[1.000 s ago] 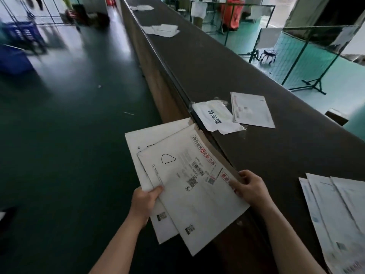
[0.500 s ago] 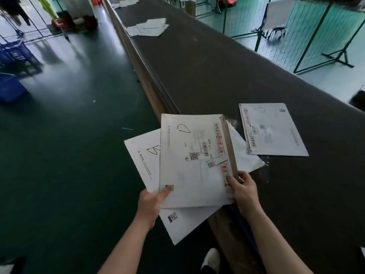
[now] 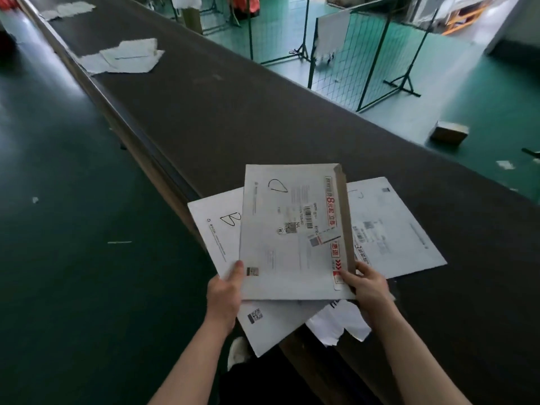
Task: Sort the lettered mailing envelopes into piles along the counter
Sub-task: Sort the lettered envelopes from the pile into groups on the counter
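Head cam: both hands [image 3: 223,290] [image 3: 368,285] gripping envelopes [image 3: 289,229]; blurry piles [image 3: 122,57], prob. envelopes, along counter [image 3: 233,112].

The top envelope [image 3: 292,229] was pale grey-white with a brown cardboard strip down its right edge, red printed characters, black barcodes and a hand-drawn black "D". The envelope under it [image 3: 216,229] was white — marked with a black "B". The counter [image 3: 233,112] was dark brown-grey; the floor [image 3: 58,200] was deep green, brighter teal beyond.
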